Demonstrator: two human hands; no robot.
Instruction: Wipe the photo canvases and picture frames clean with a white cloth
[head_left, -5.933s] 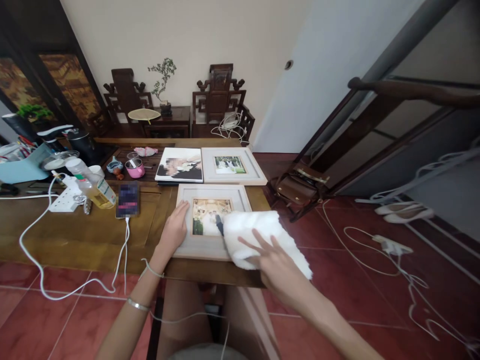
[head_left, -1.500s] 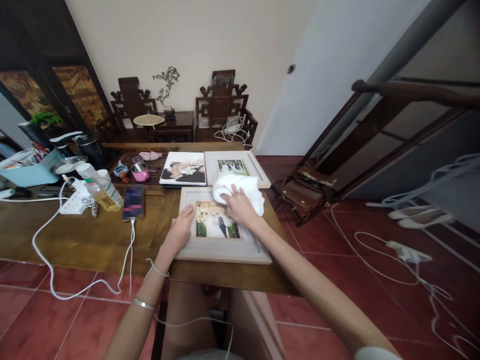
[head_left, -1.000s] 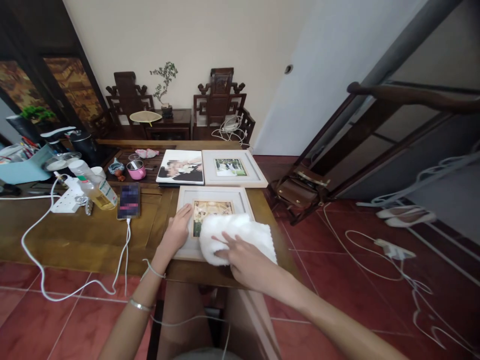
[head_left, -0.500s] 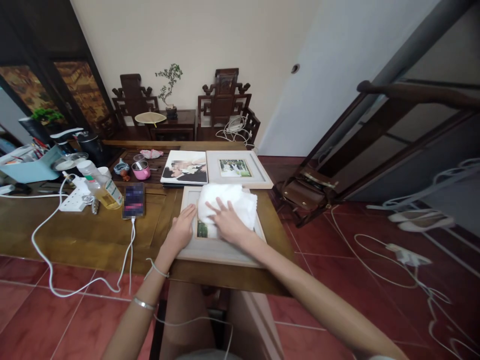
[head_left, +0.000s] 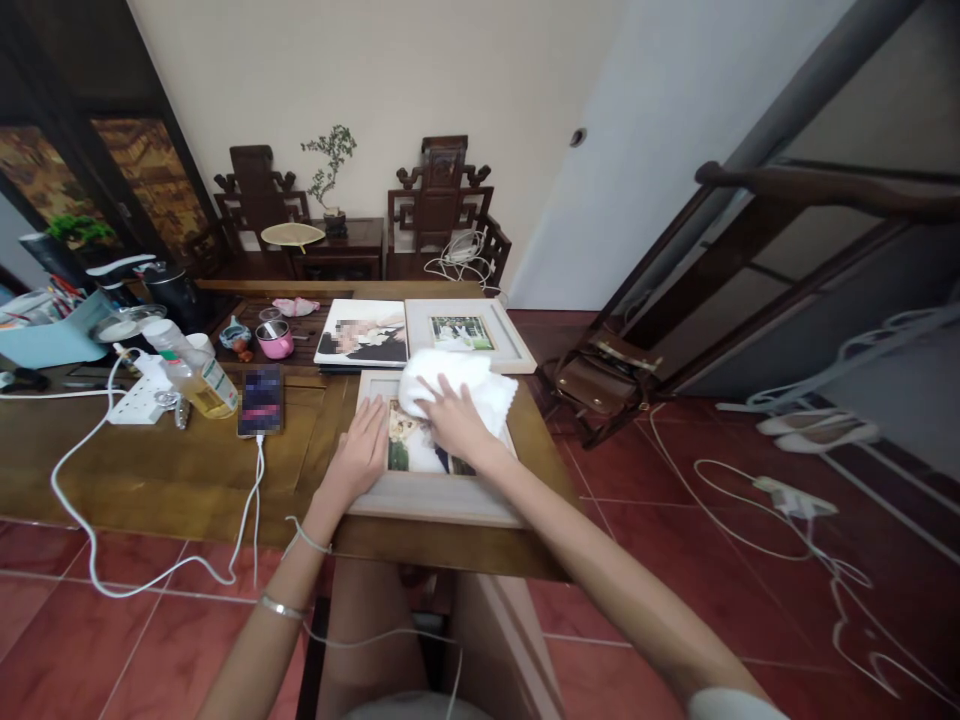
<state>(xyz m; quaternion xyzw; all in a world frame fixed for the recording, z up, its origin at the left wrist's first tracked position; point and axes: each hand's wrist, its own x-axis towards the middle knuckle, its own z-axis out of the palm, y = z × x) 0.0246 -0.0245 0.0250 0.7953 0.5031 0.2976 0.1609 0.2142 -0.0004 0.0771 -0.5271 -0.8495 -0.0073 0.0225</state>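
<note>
A pale wooden picture frame (head_left: 435, 502) lies flat on the table before me, with a photo (head_left: 409, 445) partly uncovered in its middle. My right hand (head_left: 459, 425) presses a folded white cloth (head_left: 491, 390) onto the upper part of the frame, its fingers spread over the cloth. The cloth and this hand hide the photo's upper right. My left hand (head_left: 361, 448) rests flat along the frame's left side, fingers stretched out.
Behind lie a second framed photo (head_left: 517, 350) and a photo album (head_left: 352, 345). To the left are a phone (head_left: 260, 400), a bottle (head_left: 206, 390), a pink cup (head_left: 275, 340) and a power strip (head_left: 142, 398). A chair (head_left: 637, 290) with a brown bag (head_left: 600, 385) stands right.
My right hand has pushed the cloth slightly up the frame, so more of the photo shows. My left hand stays at the frame's left side. The view has shifted a little.
</note>
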